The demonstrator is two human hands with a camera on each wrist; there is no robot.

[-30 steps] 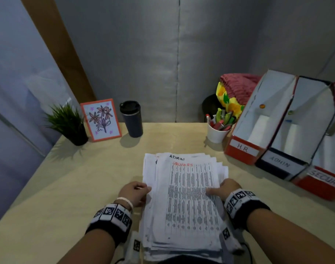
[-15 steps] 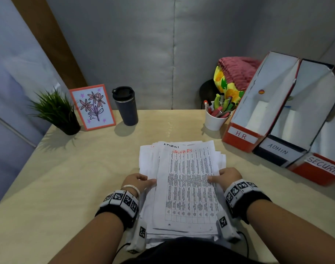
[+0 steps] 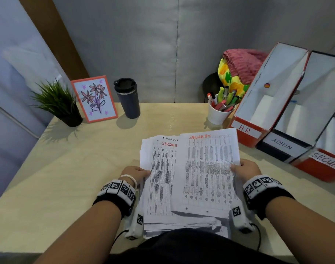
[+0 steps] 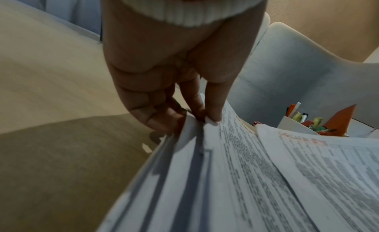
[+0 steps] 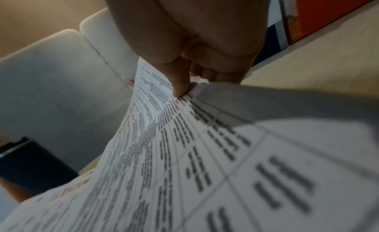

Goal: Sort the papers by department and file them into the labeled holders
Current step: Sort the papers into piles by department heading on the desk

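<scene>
A thick stack of printed papers (image 3: 162, 178) lies on the desk in front of me. My left hand (image 3: 138, 173) pinches the stack's left edge, thumb on top, as the left wrist view shows (image 4: 205, 118). My right hand (image 3: 242, 168) pinches the right edge of the top sheet (image 3: 208, 168), headed SECURITY in red, and holds it lifted and shifted right of the stack. The sheet beneath also reads SECURITY, with an ADMIN sheet behind it. Three open holders stand at the right: H.R. (image 3: 246, 130), ADMIN (image 3: 282, 145) and SECURITY (image 3: 326, 162).
A white cup of pens (image 3: 219, 111) stands just left of the H.R. holder. At the back left are a dark travel mug (image 3: 127, 100), a framed flower drawing (image 3: 94, 99) and a small potted plant (image 3: 58, 103). Grey padded panels wall the desk.
My right hand has lifted the top SECURITY sheet off the stack and drawn it right, uncovering another SECURITY sheet. The left hand stays on the stack's left edge.
</scene>
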